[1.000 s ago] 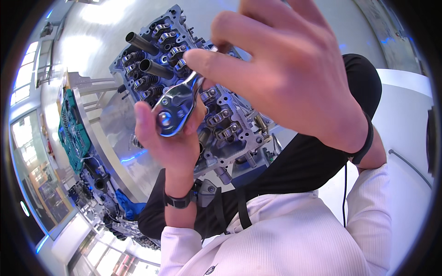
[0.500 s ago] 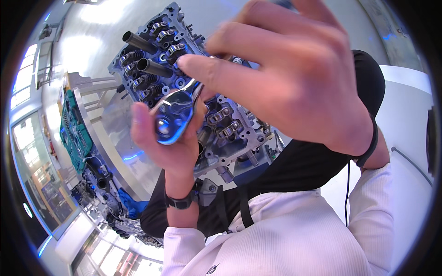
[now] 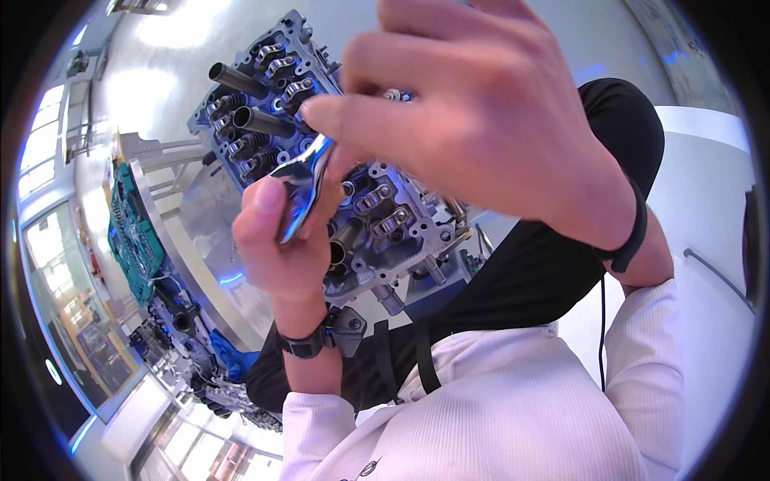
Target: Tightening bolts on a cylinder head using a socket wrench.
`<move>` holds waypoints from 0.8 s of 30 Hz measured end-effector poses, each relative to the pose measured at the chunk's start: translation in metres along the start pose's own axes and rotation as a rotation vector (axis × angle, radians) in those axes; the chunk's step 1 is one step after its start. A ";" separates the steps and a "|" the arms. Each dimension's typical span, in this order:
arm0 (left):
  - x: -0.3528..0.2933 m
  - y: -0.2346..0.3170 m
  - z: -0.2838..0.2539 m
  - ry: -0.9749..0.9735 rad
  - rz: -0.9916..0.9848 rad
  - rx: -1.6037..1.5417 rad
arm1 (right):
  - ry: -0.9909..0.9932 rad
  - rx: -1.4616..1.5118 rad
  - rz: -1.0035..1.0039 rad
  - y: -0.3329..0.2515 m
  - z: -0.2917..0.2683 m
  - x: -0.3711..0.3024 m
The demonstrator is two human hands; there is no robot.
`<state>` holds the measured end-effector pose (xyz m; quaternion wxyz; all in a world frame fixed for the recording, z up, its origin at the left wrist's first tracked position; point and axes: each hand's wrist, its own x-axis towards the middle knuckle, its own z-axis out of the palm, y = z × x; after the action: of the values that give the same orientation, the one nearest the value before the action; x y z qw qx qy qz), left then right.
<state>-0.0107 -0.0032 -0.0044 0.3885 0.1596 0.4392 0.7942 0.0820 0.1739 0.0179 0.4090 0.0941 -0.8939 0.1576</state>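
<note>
My left hand (image 3: 293, 256) is closed round the rounded head of a shiny chrome ratchet wrench (image 3: 303, 192), its thumb lying along the near side. The wrench's narrow neck runs up to the right and passes behind my right hand (image 3: 489, 120). My right hand is closed, with curled fingers, at the handle end; its palm side and most of the handle are hidden. One fingertip lies by the neck. Both hands are held above an engine cylinder head (image 3: 353, 280) with rocker arms, springs and upright metal tubes (image 3: 261, 122).
A long metal workbench edge (image 3: 192, 260) curves along the left. Past it lie a green tool tray (image 3: 132, 232), a blue cloth (image 3: 228, 353) and engine parts (image 3: 212, 393). My knee in black trousers (image 3: 626, 120) is at the right, near a white curved surface (image 3: 706, 176).
The wrench head has turned, so its broad shiny face now shows edge-on. My left thumb has closed over it. My right hand has shifted slightly left.
</note>
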 end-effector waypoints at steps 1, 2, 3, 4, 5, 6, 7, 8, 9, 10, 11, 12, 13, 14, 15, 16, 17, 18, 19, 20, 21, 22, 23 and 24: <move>0.000 0.003 0.003 0.052 0.023 -0.016 | 0.013 0.026 0.018 -0.004 -0.002 -0.003; -0.002 0.003 0.010 0.132 0.066 -0.021 | 0.031 0.057 0.035 -0.014 -0.005 -0.005; -0.004 0.000 0.014 0.197 0.136 0.019 | 0.036 0.059 0.036 -0.019 -0.005 -0.006; -0.002 -0.008 0.011 0.219 0.232 0.233 | 0.042 0.036 0.076 -0.026 -0.006 -0.006; -0.004 -0.013 0.015 0.221 0.228 0.235 | 0.045 0.013 0.119 -0.032 -0.008 -0.008; -0.006 -0.019 0.021 0.393 0.326 0.319 | -0.038 -0.004 0.041 -0.018 -0.008 -0.012; -0.008 -0.023 0.023 0.563 0.423 0.402 | -0.040 -0.003 0.045 -0.012 -0.007 -0.012; -0.006 -0.022 0.018 0.566 0.419 0.409 | -0.030 -0.002 0.035 -0.008 -0.005 -0.011; -0.001 -0.017 0.004 0.260 0.295 0.300 | -0.018 -0.002 0.021 -0.004 -0.001 -0.007; 0.004 -0.010 -0.011 -0.043 0.169 0.188 | -0.005 -0.003 0.007 -0.002 0.003 -0.004; 0.010 -0.007 -0.016 -0.357 0.037 0.061 | 0.002 -0.021 -0.007 0.001 0.004 -0.001; 0.008 -0.005 -0.016 -0.325 0.009 0.043 | 0.008 -0.037 -0.021 0.004 0.004 0.002; 0.004 -0.005 -0.013 -0.336 0.009 0.038 | 0.015 -0.053 -0.036 0.005 0.003 0.003; -0.002 -0.002 -0.005 -0.091 0.024 0.067 | -0.010 0.030 0.006 0.004 0.003 0.000; -0.005 0.000 0.003 0.153 0.039 0.092 | -0.010 0.036 0.013 0.000 0.001 -0.004; -0.005 0.001 0.013 0.323 0.091 0.110 | 0.018 0.035 0.025 -0.007 -0.002 -0.007; -0.007 -0.007 0.017 0.318 0.094 0.108 | 0.061 0.021 0.035 -0.018 -0.005 -0.008; -0.010 -0.017 0.017 0.351 0.206 0.107 | 0.123 0.030 0.046 -0.027 -0.004 -0.008; -0.012 -0.022 0.016 0.383 0.317 0.106 | 0.207 0.035 0.055 -0.033 -0.003 -0.007; -0.015 -0.024 0.018 0.371 0.301 0.088 | 0.275 0.037 0.051 -0.034 -0.001 -0.006; -0.016 -0.023 0.017 0.374 0.295 0.085 | 0.326 0.034 0.042 -0.031 0.002 -0.005; -0.015 -0.018 0.012 0.253 0.224 0.070 | 0.352 0.022 0.031 -0.027 0.007 -0.003; -0.014 -0.011 0.006 0.137 0.160 0.062 | 0.354 0.030 0.031 -0.023 0.014 -0.003; -0.011 -0.008 0.003 0.010 0.091 0.045 | 0.369 -0.037 -0.022 -0.007 0.025 -0.005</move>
<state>0.0023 -0.0074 -0.0078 0.3461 0.1843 0.4513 0.8016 0.0699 0.1585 0.0003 0.5696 0.0659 -0.8052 0.1512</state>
